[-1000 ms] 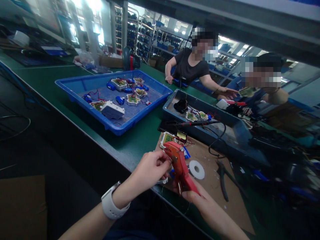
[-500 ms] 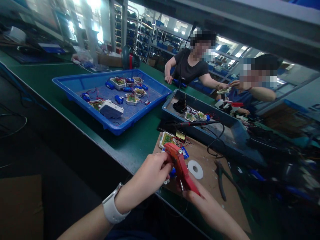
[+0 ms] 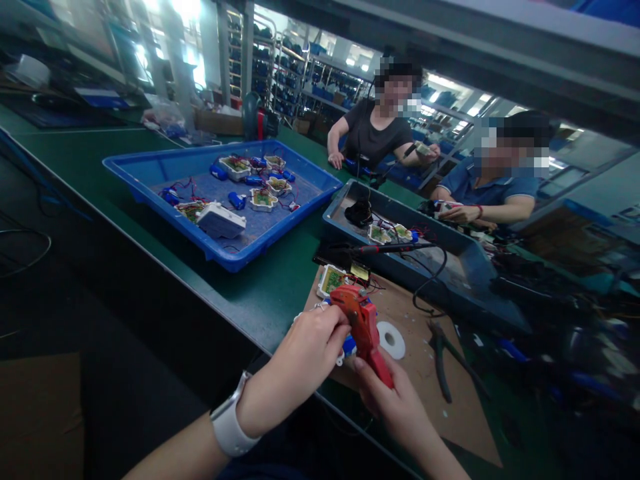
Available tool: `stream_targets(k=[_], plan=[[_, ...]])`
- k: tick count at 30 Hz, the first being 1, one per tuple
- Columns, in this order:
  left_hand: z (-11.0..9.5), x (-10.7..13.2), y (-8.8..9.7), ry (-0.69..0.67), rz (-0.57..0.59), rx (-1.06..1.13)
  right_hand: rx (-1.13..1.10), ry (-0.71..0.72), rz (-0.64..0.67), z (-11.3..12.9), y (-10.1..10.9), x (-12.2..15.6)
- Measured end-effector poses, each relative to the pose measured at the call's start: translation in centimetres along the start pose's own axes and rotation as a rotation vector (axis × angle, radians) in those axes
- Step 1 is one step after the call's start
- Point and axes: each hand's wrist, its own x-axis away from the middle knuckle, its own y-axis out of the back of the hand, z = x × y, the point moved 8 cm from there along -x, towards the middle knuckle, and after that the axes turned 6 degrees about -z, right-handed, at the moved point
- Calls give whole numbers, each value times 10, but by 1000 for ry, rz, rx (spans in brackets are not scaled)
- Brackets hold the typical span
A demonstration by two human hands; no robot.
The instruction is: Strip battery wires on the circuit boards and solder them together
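Observation:
My right hand (image 3: pixel 395 390) is closed round the handle of a red wire stripper (image 3: pixel 367 327), its head pointing up and away from me. My left hand (image 3: pixel 313 343), with a white watch (image 3: pixel 233 420) on the wrist, is pinched right beside the tool's head; what its fingers hold is hidden. Beyond the hands, a white-framed circuit board (image 3: pixel 331 281) with red and black wires lies on the brown board (image 3: pixel 425 373). A blue cylinder (image 3: pixel 349 344) shows partly between my hands. To the right of the tool lies a white roll (image 3: pixel 391 341).
Dark pliers (image 3: pixel 441 367) lie on the brown board. A blue tray (image 3: pixel 235 260) with circuit boards stands at the left; a grey-blue tray (image 3: pixel 465 293) stands behind, a cabled black tool (image 3: pixel 385 249) across its edge. Two co-workers (image 3: pixel 380 130) sit across the green bench (image 3: pixel 270 280).
The wire stripper has turned slightly and its handles look closer together. My left hand stays beside its head. Across the bench, one co-worker's hand has drawn back with a circuit board.

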Motion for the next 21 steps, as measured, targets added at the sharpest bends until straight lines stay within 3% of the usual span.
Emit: stream_targets(k=[5,9,14,19,21], plan=[[12,-1,8,86,-61,160,-241,-26,-15,1,-3,0],[27,1,30,189,-140,292,-526,-8,82,7,-3,2],[33,1,54,116,-215,219,-398,-2,84,-1,2,6],[40,5,39,-10,-151,20,-460,-142,392,-29,-27,13],[47,9,27,-15,-111,36,-487,-152,396,-38,-28,13]])
